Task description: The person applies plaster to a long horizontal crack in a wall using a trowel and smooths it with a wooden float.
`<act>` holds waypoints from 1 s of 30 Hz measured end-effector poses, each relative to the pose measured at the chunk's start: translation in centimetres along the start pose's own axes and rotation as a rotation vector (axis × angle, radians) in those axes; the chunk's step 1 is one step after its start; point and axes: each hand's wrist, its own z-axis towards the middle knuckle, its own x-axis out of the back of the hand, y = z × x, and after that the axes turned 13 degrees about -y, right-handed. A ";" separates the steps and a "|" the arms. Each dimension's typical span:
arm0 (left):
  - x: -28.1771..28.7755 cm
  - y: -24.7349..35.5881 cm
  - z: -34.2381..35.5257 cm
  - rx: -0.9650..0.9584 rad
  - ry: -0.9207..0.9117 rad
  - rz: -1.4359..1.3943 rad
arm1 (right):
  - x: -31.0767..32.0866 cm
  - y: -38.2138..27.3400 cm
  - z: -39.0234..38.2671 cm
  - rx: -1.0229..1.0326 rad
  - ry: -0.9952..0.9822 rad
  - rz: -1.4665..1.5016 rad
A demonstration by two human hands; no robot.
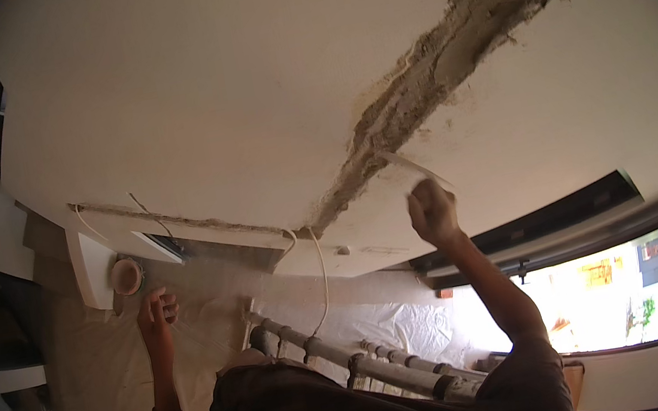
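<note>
A long, rough plaster-filled channel (453,63) runs diagonally across the white surface before me. My right hand (435,212) is raised and closed round a thin, pale, strip-like tool (414,165). Its far end meets the lower edge of the channel; motion blur hides its exact kind. Lower left, my left hand (157,311) has its fingers curled, and whether anything lies in them is hidden. Just above that hand appears a round pinkish pot (127,276); I cannot tell whether they touch.
Loose white cables (323,276) hang where the channel meets a narrower groove (201,221). Scaffold-like poles (374,368) stand below, beside crumpled plastic sheeting (410,323). A dark recessed strip (540,218) and a bright window (604,290) lie to the right.
</note>
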 end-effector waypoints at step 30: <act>3.4 -3.7 -3.5 0.122 0.067 -0.022 | -9.0 0.6 -0.5 -0.191 -0.189 0.019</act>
